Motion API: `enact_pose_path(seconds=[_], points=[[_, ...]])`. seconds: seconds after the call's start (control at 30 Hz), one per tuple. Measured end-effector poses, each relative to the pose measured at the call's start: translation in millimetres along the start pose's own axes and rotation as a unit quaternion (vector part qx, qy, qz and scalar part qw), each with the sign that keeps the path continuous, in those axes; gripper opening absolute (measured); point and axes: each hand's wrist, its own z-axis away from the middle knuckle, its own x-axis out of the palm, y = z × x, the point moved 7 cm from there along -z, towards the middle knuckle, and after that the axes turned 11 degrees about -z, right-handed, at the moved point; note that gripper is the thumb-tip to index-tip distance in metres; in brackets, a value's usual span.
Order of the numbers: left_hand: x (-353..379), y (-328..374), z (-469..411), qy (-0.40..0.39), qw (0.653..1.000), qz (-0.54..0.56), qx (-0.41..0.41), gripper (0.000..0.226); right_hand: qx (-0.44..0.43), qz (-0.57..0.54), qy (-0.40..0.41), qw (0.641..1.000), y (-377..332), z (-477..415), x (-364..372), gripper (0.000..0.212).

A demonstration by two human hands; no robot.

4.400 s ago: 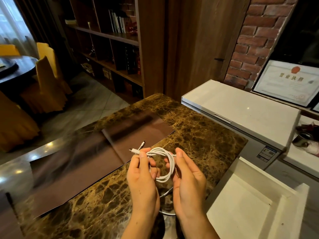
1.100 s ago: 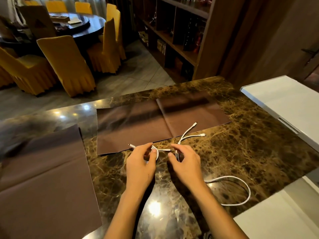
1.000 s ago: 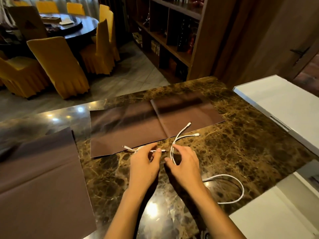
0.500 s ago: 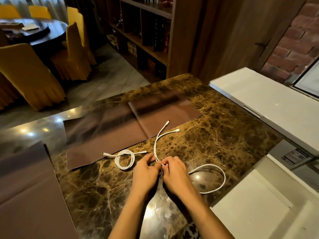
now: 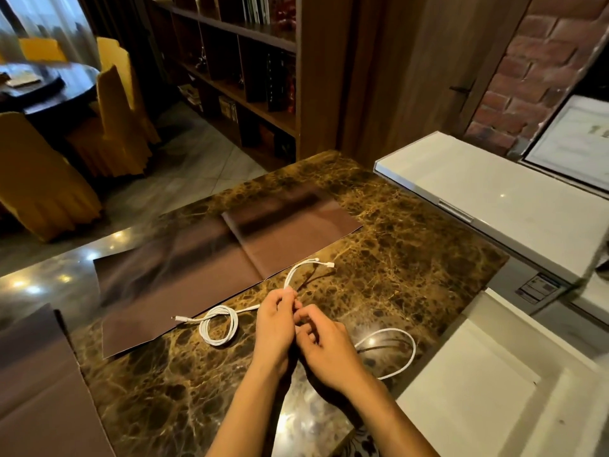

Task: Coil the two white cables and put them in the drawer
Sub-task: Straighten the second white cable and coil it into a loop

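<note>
Observed on the marble counter: two white cables, neither in the drawer, which stands open at the counter's right-hand near corner.

Coiled cable: lies flat on the counter in a small ring of a few turns, just left of the person's hands. One plug end trails left along the near edge of a brown mat; the other strand runs right, toward the left hand. No hand touches the ring.

Loose cable: uncoiled. A doubled length rises from the hands and arches away over the counter, its two plug ends side by side, close to the mat's near right edge. The remainder lies in one wide open loop to the right of the right hand, near the drawer.

Left hand: fingers curled, fingertips pinching the doubled strands of the loose cable, held above the counter.

Right hand: fingers curled inward, thumb and forefinger pinching the same cable, touching the left fingertips. The cable's path beneath the palm is hidden.

Also present: a second brown mat at the near left, a white cabinet top beyond the drawer, yellow-covered chairs and a bookshelf behind.
</note>
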Motion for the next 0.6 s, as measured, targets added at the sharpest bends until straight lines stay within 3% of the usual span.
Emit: enact_pose_path(seconds=[0.03, 0.13, 0.2, 0.37, 0.5, 0.6], points=[[0.5, 5.8, 0.4, 0.005, 1.0, 0.002, 0.011, 0.036, -0.002, -0.015, 0.007, 1.0, -1.9, -0.7, -2.7, 0.01], [0.5, 26.2, 1.2, 0.013, 0.998, -0.005, 0.064, 0.04, 0.006, -0.065, 0.056, 0.996, -10.4, -5.0, -17.8, 0.039], [2.4, 43.0, 3.8, 0.002, 0.995, -0.009, 0.102, 0.04, 0.031, -0.173, 0.092, 0.98, -17.5, -12.4, -29.7, 0.039], [17.5, 89.0, 26.6, -0.081, 0.968, -0.049, 0.232, 0.03, 0.06, -0.412, 0.097, 0.904, -55.6, -34.8, -57.3, 0.029], [25.3, 104.8, 34.5, -0.112, 0.936, -0.139, 0.303, 0.032, 0.019, -0.504, 0.112, 0.856, -95.4, -36.8, -98.1, 0.03], [31.9, 116.9, 40.9, -0.122, 0.917, -0.172, 0.338, 0.037, -0.016, -0.59, 0.143, 0.794, -111.4, -38.4, -136.7, 0.029]])
